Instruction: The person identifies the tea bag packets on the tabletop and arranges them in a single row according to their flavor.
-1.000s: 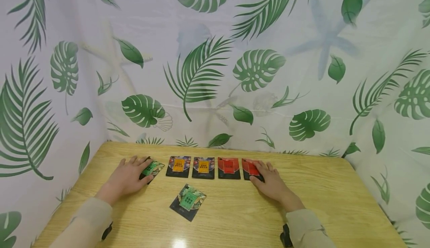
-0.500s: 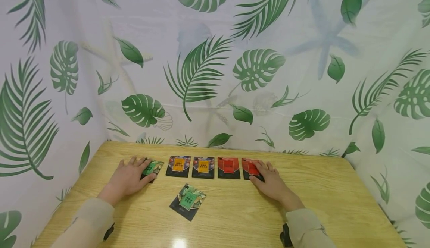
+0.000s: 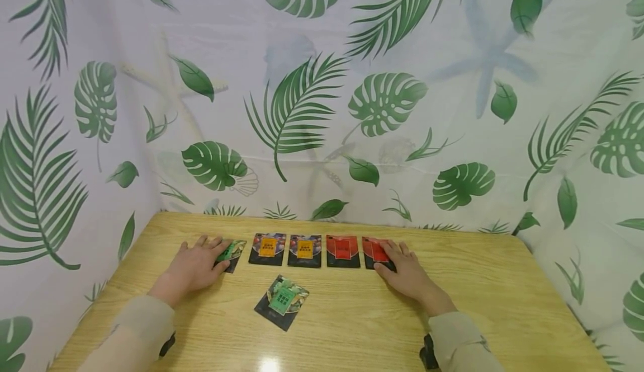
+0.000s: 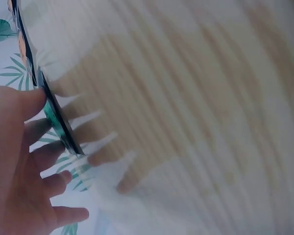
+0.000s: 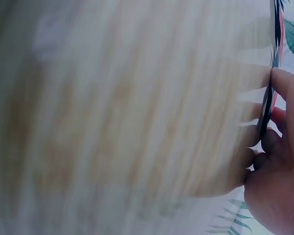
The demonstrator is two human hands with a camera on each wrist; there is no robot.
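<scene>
In the head view my left hand (image 3: 193,265) lies with spread fingers on a green-labelled flat food packet (image 3: 233,254) at the left end of a row. Its thumb touches the near side of the packet; the fingers cover the left part. Seen from the left wrist, that packet (image 4: 59,117) lies flat on the table under thumb and fingertips. At the row's right end my right hand (image 3: 410,274) rests on a red-and-black packet (image 3: 374,252), fingers over its right side and thumb at the near corner. A second green-labelled packet (image 3: 282,302) lies askew in front of the row.
Between the hands stand in line two orange-labelled packets, one on the left (image 3: 268,249) and one beside it (image 3: 304,250), then another red-and-black packet (image 3: 343,250). The wooden table (image 3: 347,333) ends at a leaf-printed cloth (image 3: 312,193) behind the row.
The green-labelled packet under my left hand has turned straighter and shifted slightly right, with the hand moving along. My right hand and the other packets have stayed put.
</scene>
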